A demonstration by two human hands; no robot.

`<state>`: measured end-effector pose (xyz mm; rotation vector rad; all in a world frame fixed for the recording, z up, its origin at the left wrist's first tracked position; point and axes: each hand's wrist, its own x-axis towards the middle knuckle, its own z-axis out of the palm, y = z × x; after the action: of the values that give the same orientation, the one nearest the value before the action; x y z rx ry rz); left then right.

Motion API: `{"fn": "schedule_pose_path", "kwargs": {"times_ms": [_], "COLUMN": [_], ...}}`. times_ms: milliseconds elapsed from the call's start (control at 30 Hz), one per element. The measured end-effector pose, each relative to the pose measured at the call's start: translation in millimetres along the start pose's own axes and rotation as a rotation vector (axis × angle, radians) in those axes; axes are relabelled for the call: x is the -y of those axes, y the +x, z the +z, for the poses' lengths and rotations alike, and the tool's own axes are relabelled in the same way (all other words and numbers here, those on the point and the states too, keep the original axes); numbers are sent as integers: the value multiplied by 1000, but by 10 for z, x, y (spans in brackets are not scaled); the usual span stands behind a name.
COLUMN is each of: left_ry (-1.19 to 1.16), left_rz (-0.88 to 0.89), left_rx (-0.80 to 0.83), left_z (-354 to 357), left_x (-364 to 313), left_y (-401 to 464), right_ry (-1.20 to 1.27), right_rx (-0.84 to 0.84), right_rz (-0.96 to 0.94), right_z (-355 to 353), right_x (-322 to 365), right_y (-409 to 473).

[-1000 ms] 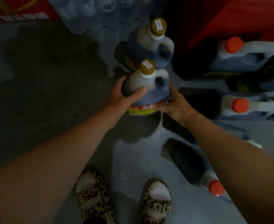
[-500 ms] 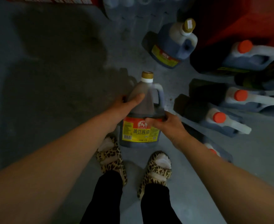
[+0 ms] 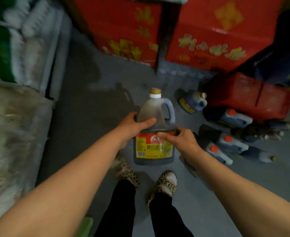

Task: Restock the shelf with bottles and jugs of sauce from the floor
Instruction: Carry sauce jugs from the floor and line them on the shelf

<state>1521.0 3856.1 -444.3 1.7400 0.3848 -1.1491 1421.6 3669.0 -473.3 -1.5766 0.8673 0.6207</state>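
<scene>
Person stands on the grey concrete floor [image 3: 89, 117], both arms out. A dark sauce jug with gold cap, moulded handle and yellow-red label [image 3: 155, 134] is held upright in the air above the leopard-print slippers [image 3: 164, 183]. Left hand [image 3: 134, 127] grips its shoulder, thumb across the front; right hand [image 3: 183, 141] grips its right side at the label top. A second gold-capped jug [image 3: 193, 102] stands on the floor to the right; orange-capped jugs [image 3: 233, 117] lie nearby. Red cartons [image 3: 214, 35] stacked behind.
</scene>
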Motion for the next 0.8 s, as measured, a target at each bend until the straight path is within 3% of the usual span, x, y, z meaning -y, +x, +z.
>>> {"fn": "schedule_pose_path", "kwargs": {"times_ms": [433,800], "left_ry": [-138,-194], "left_rz": [355,588], "left_rx": [-266,-688], "left_z": [-2475,-4337], "left_x": [-1690,-2703], "left_y": [-2576,-4390], "right_ry": [-136,-94], "right_rx": [76,315], "right_rz": [-501,-925], "right_z": [1248,2524], "right_x": [3338,5865], "right_y": [-1580,-2783]}}
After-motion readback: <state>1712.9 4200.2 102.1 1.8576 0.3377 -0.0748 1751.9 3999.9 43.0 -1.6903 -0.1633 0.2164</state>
